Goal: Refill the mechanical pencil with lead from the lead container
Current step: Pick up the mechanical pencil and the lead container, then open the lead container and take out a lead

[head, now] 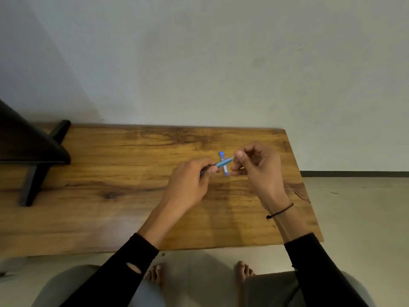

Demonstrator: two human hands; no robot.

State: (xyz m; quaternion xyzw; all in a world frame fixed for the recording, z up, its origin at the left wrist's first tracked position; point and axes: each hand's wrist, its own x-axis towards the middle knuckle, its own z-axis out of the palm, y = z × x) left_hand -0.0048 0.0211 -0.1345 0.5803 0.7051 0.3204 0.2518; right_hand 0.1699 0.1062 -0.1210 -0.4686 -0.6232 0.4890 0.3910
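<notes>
Head view, one item group on a wooden table [110, 209] set against a pale wall. Item one: blue mechanical pencil [224, 162], held level above the tabletop near its right-centre, long axis running lower-left to upper-right. Left hand [188, 185]: fingers closed around the pencil's lower barrel, steadying it. Right hand [257, 167]: thumb and forefinger pinched at the pencil's upper-right end, remaining fingers curled in; whether they hold the cap, the eraser or a stick of lead cannot be told at this size. Judged purpose of the hold: one hand fixes the barrel while the other works the end where lead goes in, which suits either opening the pencil or feeding it. Item two: lead container [223, 163], a slim clear case with blue ends, lying flat on the table directly beneath the pencil and crossed by it, kept close under the hands, presumably for a short reach. Contents of the case: not legible; whether it is open or capped cannot be told. No loose lead visible on the wood. Other fittings: dark stand [33, 156] at the table's left end, well apart from the work. Black sleeves to mid-forearm; thin dark cord bracelet [280, 211] on the right wrist.
</notes>
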